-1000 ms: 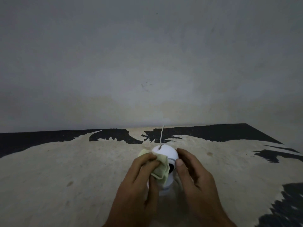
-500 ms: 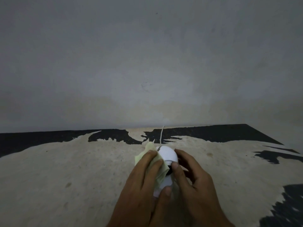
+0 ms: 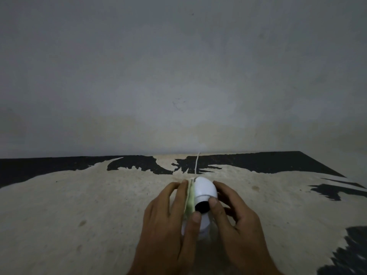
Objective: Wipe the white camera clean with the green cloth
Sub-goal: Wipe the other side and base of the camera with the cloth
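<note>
The white camera [image 3: 204, 188] is a small round dome on a short base, standing on the worn table with its dark lens [image 3: 202, 207] facing me. My left hand [image 3: 170, 221] presses the folded green cloth [image 3: 189, 200] flat against the camera's left side, so only a thin strip of cloth shows. My right hand [image 3: 236, 217] cups the camera's right side, thumb resting beside the lens. The camera's base is mostly hidden between my hands.
A thin white cable [image 3: 197, 162] runs from the camera back to the grey wall [image 3: 178, 76]. The table top [image 3: 79, 205] is beige with peeling black patches along its far and right edges.
My left hand slid the cloth off the camera's front to its left side, uncovering the lens. The dome has turned so the lens faces me more squarely.
</note>
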Available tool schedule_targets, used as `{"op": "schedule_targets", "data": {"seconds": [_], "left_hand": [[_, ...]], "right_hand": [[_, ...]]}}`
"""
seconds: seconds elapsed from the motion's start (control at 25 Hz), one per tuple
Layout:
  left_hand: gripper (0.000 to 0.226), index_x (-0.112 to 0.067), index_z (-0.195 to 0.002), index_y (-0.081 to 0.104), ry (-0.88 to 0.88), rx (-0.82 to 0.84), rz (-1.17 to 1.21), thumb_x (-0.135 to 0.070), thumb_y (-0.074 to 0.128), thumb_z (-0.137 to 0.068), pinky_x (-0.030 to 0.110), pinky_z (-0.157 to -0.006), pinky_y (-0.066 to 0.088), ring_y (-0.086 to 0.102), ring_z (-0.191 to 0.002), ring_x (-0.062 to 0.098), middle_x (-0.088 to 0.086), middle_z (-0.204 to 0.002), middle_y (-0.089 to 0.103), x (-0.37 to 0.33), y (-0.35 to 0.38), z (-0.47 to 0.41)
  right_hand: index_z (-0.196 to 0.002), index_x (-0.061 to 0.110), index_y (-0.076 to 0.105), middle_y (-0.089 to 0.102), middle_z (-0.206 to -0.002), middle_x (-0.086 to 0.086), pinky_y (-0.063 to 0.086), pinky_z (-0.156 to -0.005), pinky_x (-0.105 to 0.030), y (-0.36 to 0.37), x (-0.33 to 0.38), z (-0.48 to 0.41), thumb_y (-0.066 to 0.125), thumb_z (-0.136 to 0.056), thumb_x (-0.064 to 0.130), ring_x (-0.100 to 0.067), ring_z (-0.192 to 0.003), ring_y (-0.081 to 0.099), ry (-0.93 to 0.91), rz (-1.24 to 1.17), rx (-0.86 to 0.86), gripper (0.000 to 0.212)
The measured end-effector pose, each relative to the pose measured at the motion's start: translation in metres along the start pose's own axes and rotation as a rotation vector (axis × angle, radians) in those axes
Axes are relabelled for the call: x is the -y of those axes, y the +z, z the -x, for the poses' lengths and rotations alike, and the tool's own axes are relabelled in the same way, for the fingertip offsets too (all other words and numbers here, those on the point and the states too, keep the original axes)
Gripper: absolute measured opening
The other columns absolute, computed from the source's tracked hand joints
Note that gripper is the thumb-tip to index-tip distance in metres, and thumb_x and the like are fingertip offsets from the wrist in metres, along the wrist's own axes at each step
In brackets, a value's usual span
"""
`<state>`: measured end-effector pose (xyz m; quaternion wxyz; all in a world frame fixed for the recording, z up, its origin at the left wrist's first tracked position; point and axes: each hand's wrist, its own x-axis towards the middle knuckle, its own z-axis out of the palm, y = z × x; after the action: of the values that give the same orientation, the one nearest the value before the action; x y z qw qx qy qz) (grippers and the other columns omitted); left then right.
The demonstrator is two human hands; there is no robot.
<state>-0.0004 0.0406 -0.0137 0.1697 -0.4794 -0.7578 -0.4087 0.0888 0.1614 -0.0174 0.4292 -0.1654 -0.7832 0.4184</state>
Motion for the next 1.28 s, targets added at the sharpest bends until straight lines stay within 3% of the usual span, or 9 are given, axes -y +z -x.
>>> {"op": "schedule_targets", "data": {"seconds": [0.2,0.36,0.48,0.64,0.8,0.96,1.12,1.28], "left_hand": [[0.061,-0.018,-0.122,0.044,0.092,0.031,-0.164,-0.058,0.014,-0.088,0.043,-0.088,0.048,0.045,-0.102,0.014,0.005,-0.118,0.045,0.001,-0.001,0.001],[0.059,-0.023,-0.131,0.041,0.008,-0.004,-0.088,-0.054,0.013,-0.089,0.04,-0.094,0.036,0.045,-0.113,0.011,0.002,-0.13,0.046,-0.003,-0.004,0.0],[0.054,-0.025,-0.128,0.042,0.137,0.04,-0.155,-0.054,0.021,-0.088,0.04,-0.096,0.032,0.044,-0.113,0.011,0.0,-0.129,0.043,-0.004,-0.003,0.002],[0.06,-0.021,-0.13,0.042,-0.063,0.031,-0.108,-0.052,0.009,-0.09,0.043,-0.098,0.036,0.043,-0.116,0.009,0.002,-0.132,0.049,-0.003,-0.005,0.0],[0.058,-0.021,-0.129,0.042,0.077,0.051,-0.133,-0.051,0.011,-0.09,0.041,-0.098,0.03,0.041,-0.12,0.006,-0.002,-0.134,0.045,-0.004,-0.004,0.0],[0.062,-0.022,-0.13,0.041,-0.021,-0.015,-0.049,-0.052,0.004,-0.09,0.046,-0.096,0.038,0.043,-0.116,0.005,-0.002,-0.132,0.049,-0.001,-0.007,-0.003],[0.059,-0.023,-0.125,0.048,0.172,0.093,-0.11,-0.051,0.008,-0.091,0.042,-0.096,0.03,0.046,-0.12,0.007,-0.001,-0.132,0.052,-0.002,-0.012,-0.004],[0.062,-0.027,-0.13,0.039,-0.038,0.046,-0.048,-0.055,0.002,-0.089,0.047,-0.101,0.033,0.043,-0.119,0.002,-0.006,-0.134,0.049,0.002,-0.009,-0.007]], "right_hand": [[-0.122,0.031,0.058,0.064,-0.115,0.02,0.046,-0.074,-0.002,0.0,0.001,0.0,0.055,-0.084,0.045,0.011,-0.104,0.056,-0.002,-0.002,0.0,0.04],[-0.123,0.027,0.058,0.065,-0.115,0.018,0.046,-0.073,-0.003,0.001,-0.001,0.0,0.057,-0.086,0.044,0.01,-0.103,0.058,-0.008,0.008,-0.008,0.041],[-0.122,0.027,0.058,0.065,-0.115,0.016,0.046,-0.073,-0.002,0.001,-0.002,-0.001,0.054,-0.084,0.041,0.01,-0.103,0.057,-0.01,0.015,-0.003,0.041],[-0.122,0.03,0.058,0.065,-0.113,0.018,0.047,-0.072,-0.003,0.0,-0.001,0.0,0.056,-0.085,0.044,0.011,-0.098,0.059,0.01,0.0,-0.008,0.04],[-0.122,0.031,0.058,0.065,-0.114,0.02,0.046,-0.073,-0.003,0.0,-0.001,0.0,0.055,-0.085,0.046,0.011,-0.102,0.058,0.004,0.015,-0.007,0.039],[-0.121,0.033,0.057,0.064,-0.112,0.022,0.046,-0.072,-0.003,0.001,-0.001,0.0,0.055,-0.084,0.047,0.012,-0.099,0.058,0.003,0.025,-0.014,0.039],[-0.119,0.039,0.055,0.064,-0.112,0.026,0.046,-0.073,-0.003,0.0,-0.001,-0.001,0.055,-0.086,0.048,0.011,-0.103,0.057,0.007,0.019,0.005,0.034],[-0.121,0.031,0.058,0.066,-0.111,0.021,0.047,-0.072,-0.004,0.0,-0.002,0.0,0.056,-0.086,0.045,0.011,-0.101,0.058,-0.016,0.027,-0.02,0.038]]}}
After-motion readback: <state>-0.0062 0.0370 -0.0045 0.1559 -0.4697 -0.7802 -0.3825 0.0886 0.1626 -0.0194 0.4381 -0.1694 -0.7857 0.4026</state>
